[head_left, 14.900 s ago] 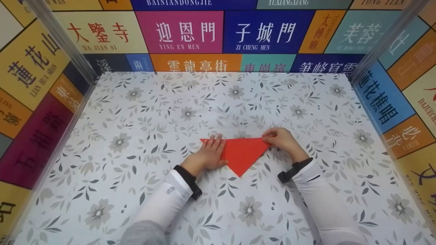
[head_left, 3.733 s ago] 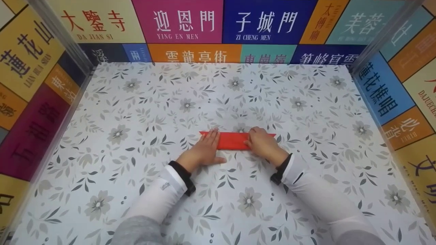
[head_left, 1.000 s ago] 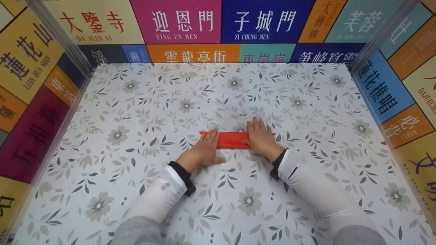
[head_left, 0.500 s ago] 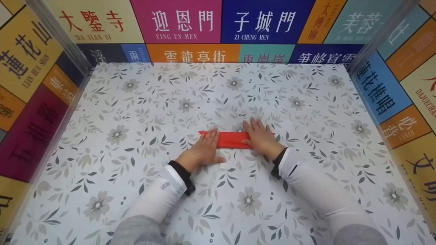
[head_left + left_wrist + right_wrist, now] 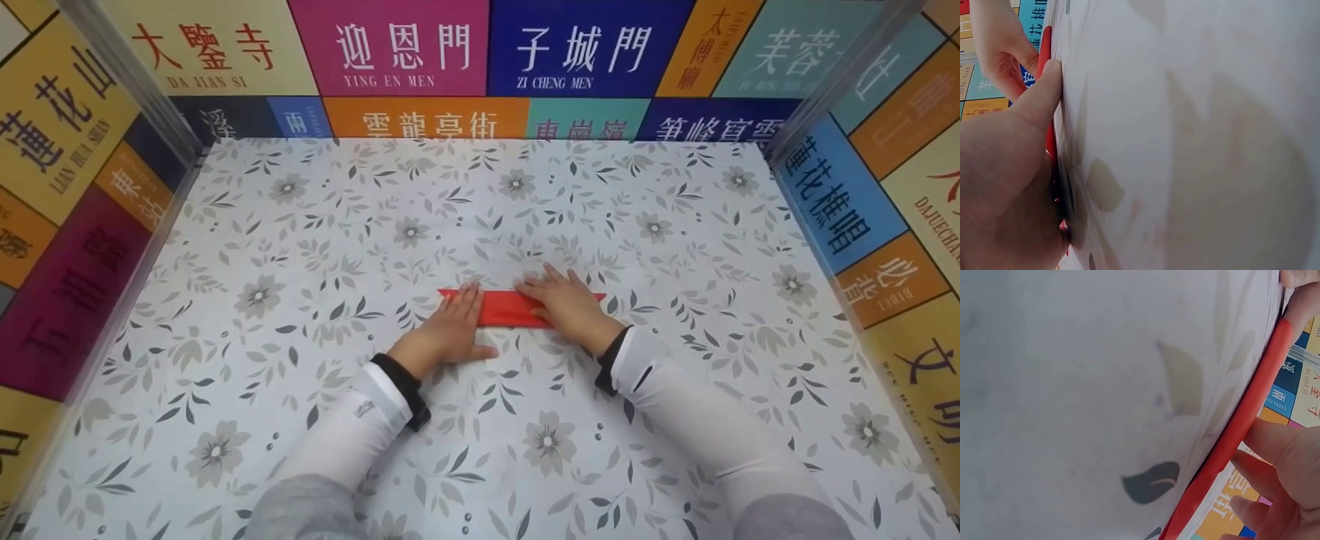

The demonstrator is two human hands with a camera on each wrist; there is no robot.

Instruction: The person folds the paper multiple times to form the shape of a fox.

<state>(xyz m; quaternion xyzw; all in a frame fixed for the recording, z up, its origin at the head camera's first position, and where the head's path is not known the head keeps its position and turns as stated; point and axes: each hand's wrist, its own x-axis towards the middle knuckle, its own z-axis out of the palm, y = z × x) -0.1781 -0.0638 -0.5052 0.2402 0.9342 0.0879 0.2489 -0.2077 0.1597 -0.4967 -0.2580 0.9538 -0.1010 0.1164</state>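
Lying flat near the middle of the flowered table (image 5: 300, 225), the red paper (image 5: 507, 309) is now a narrow folded strip, where some seconds back it was a broad triangle. Your left hand (image 5: 450, 330) presses its left end with straight fingers together, as it did half a second ago. Your right hand (image 5: 566, 304) has shifted: its fingers, flat and spread, have turned and slid leftward along the strip, so the right tip of the paper shows again. To my eye that sweep is flattening the crease, and the fold looks nearly set. Bright lettered wall panels (image 5: 420, 52) surround the table.
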